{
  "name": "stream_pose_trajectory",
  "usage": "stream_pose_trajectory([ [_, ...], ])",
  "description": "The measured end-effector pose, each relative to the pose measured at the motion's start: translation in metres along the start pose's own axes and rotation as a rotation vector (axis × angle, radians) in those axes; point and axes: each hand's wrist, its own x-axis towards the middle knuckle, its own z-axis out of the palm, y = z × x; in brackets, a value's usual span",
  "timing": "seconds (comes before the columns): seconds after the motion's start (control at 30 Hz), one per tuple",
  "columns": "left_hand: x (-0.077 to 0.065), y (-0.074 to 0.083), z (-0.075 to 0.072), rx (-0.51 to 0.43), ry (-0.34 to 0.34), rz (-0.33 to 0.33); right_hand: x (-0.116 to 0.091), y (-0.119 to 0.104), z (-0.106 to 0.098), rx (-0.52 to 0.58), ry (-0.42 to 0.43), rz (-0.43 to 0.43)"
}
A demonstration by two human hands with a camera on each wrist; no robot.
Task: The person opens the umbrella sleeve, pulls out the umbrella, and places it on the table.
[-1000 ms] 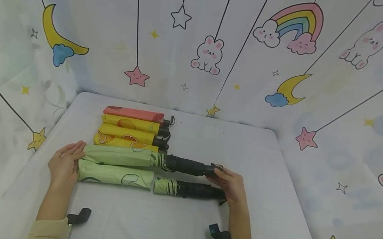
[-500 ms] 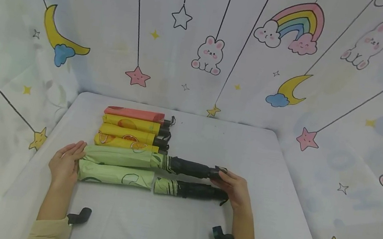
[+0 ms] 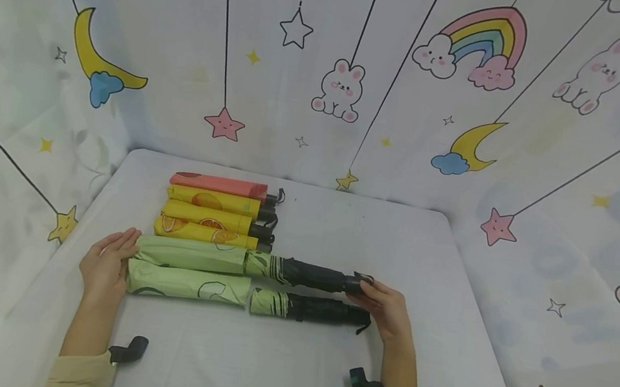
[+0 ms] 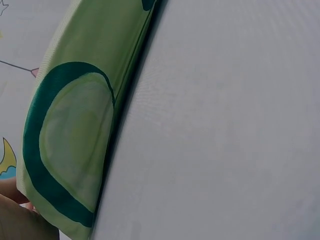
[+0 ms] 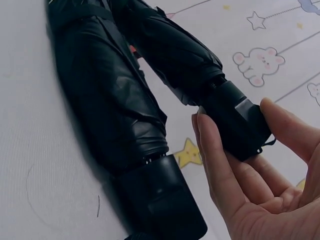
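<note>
My right hand (image 3: 385, 311) pinches the black handle (image 5: 235, 120) of a folded umbrella (image 3: 313, 275), thumb on one side and fingers on the other. Most of this umbrella lies outside its light green cover (image 3: 190, 254), its green end at the cover's mouth. At the closed left end of that cover, my left hand (image 3: 105, 264) holds the fabric; its thumb is hidden. Just nearer lies a second green cover (image 3: 186, 284), printed with avocado shapes. Its folded umbrella (image 3: 309, 308) lies in line to the right, a narrow gap between them.
Behind the green covers lie several covered umbrellas in a row: yellow ones (image 3: 206, 216) with orange prints and a red one (image 3: 218, 184) farthest back. Their black handles point right. The white table (image 3: 440, 367) meets a patterned cloth backdrop (image 3: 277, 84).
My right hand has moved a little to the right, drawing the farther umbrella farther out of its green cover. The left hand stays at the cover's end.
</note>
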Motion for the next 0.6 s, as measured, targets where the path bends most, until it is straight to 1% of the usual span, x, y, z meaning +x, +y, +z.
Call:
stream_pose_trajectory([
  [0.13,0.001,0.0,0.0,-0.005,0.0,-0.003,0.0,0.003,-0.003,0.01,0.009,0.004],
  [0.37,0.004,-0.001,-0.001,0.005,-0.005,-0.011,0.002,0.005,-0.01,-0.006,-0.009,0.018],
  [0.5,0.004,-0.001,-0.001,0.012,-0.007,-0.013,0.003,0.007,-0.012,-0.014,-0.006,0.025],
  [0.6,0.004,-0.001,-0.001,0.014,-0.008,-0.011,0.004,0.006,-0.015,-0.06,-0.017,0.032],
])
